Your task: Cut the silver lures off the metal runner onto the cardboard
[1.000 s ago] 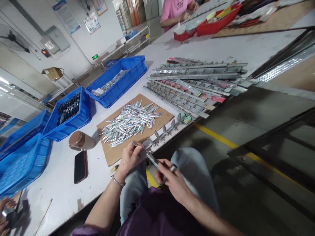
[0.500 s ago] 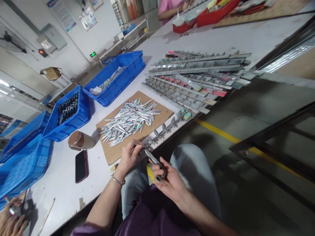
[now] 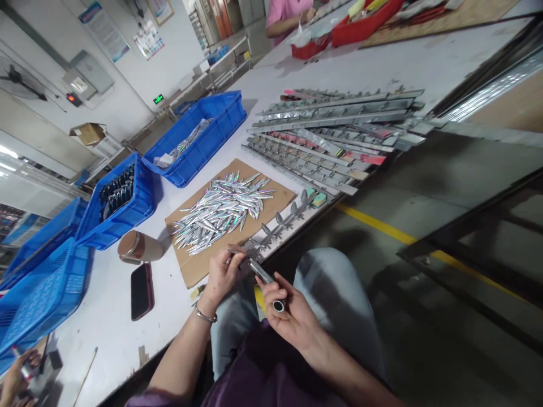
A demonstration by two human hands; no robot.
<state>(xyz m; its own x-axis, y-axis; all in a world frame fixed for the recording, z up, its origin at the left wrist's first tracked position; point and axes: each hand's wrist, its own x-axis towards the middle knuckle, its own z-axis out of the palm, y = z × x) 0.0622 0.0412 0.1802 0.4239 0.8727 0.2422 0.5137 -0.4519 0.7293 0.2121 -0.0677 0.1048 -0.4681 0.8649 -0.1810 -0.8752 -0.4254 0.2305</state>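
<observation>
My left hand [image 3: 224, 271] is pinched around a slim silver piece [image 3: 234, 251], which is mostly covered by the fingers. My right hand [image 3: 291, 311] is closed around a metal tube-shaped tool [image 3: 263, 273]. Its narrow end points toward my left fingertips, and its round hollow end faces me. Just beyond my hands, a pile of slim, shiny silver pieces [image 3: 220, 209], pointed like small fishing lures, lies on a cardboard sheet [image 3: 193, 276]. Along the table edge runs a strip with grey leaf-shaped pieces [image 3: 279, 217] standing up from it.
Metal racks [image 3: 339, 118] are stacked to the right. A blue crate [image 3: 229, 121] and others line the far left, near a brown cup [image 3: 139, 247] and a phone [image 3: 142, 291]. A co-worker's hand [image 3: 19, 373] shows at lower left; another person [image 3: 284, 20] sits at the back.
My right hand has turned the tube-shaped tool slightly, so its hollow end faces me more. My left hand keeps its pinch. The co-worker's hands at lower left have shifted.
</observation>
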